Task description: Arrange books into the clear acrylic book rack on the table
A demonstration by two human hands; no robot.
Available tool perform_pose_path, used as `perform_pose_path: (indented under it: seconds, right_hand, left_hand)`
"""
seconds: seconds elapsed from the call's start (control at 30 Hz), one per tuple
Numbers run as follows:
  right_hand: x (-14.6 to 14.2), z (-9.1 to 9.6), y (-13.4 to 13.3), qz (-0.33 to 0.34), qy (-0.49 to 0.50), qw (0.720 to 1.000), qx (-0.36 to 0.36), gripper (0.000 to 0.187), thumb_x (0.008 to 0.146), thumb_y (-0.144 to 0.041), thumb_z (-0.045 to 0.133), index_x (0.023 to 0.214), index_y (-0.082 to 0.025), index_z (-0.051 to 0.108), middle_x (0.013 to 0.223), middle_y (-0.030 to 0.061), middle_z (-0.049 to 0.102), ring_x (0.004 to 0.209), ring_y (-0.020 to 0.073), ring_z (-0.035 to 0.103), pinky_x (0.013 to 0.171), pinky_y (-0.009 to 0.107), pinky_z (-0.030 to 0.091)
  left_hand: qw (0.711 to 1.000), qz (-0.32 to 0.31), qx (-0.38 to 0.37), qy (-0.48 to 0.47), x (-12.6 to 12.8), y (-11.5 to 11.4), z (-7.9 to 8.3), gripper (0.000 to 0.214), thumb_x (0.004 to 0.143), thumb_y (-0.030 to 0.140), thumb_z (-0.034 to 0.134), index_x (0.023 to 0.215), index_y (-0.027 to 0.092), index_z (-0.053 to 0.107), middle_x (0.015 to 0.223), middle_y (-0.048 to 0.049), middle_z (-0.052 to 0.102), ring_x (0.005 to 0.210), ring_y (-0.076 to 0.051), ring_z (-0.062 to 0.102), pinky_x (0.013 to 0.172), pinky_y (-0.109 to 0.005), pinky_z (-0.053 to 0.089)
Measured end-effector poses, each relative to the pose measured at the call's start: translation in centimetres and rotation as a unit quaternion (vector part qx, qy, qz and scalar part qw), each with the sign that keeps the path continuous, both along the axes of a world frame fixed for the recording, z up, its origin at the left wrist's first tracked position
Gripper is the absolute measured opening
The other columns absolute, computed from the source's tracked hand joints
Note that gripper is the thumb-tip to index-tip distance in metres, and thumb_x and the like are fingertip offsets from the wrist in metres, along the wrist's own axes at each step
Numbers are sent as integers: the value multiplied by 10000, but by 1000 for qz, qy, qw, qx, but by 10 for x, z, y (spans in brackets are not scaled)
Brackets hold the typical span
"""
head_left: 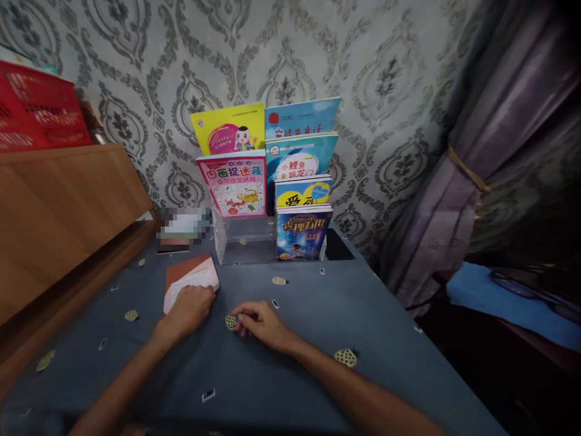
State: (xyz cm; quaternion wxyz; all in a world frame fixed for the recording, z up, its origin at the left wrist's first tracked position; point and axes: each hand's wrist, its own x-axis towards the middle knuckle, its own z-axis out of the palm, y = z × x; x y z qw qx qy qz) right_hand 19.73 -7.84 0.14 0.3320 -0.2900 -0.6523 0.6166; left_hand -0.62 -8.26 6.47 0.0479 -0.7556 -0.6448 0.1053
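Observation:
My left hand (186, 312) presses down on a folded sheet of paper (193, 278), white with a terracotta-brown side, lying on the grey-blue tablecloth (299, 387). Its fingers cover the sheet's near edge. My right hand (261, 324) rests on the cloth a little to the right, with its fingertips drawn together and nothing visible in them. Those fingertips are beside a printed seed-pod motif (231, 322) on the cloth. Another such motif (345, 358) lies further right.
A clear acrylic stand (240, 239) holding several children's books (303, 232) stands at the table's far side. A wooden cabinet (59, 224) runs along the left, with a red crate (36, 109) above it. A purple curtain (499, 151) hangs to the right.

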Motion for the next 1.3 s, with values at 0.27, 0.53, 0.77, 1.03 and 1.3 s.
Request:
perform_pose_path:
  seconds: [0.27,0.53,0.77,1.03,1.3]
  right_hand:
    - [4,-8,13,-83,6,996,19,242,823,-238,532,989,-142,679,684,0,666,535,97,569,545,217,441]
    - [7,-11,15,-90,-22,995,36,263,858,-235,514,1035,-148,688,731,18,693,565,103,590,558,222,461]
    - [12,-5,11,-136,-125,968,171,294,926,-237,479,1094,-173,712,859,58,744,711,155,654,669,271,496]
    - [12,-8,7,-112,-137,916,360,300,931,-151,453,1086,-184,708,1017,100,741,975,228,641,879,377,503]
    - [29,-11,22,-85,-249,870,417,299,923,-158,488,1162,-154,669,1269,153,664,1201,264,582,1052,471,434]
  left_hand:
    - [989,60,33,-129,-37,4,-16,452,993,405,332,1294,185,589,1359,-145,615,1238,-295,583,987,-409,453]
    - [978,148,102,-110,-88,21,-86,658,992,490,299,1513,96,369,1589,-225,311,1503,-364,214,1153,-522,308]
    - [977,111,122,-138,-74,-4,-101,683,986,529,305,1518,106,365,1602,-214,283,1511,-359,185,1167,-547,291]
    - [978,32,131,-156,-36,-33,-105,681,975,565,348,1505,140,386,1603,-193,302,1515,-329,191,1182,-522,285]
    - [966,-54,108,-227,18,-17,-100,695,988,586,319,1516,136,352,1610,-202,278,1517,-318,183,1195,-528,267]
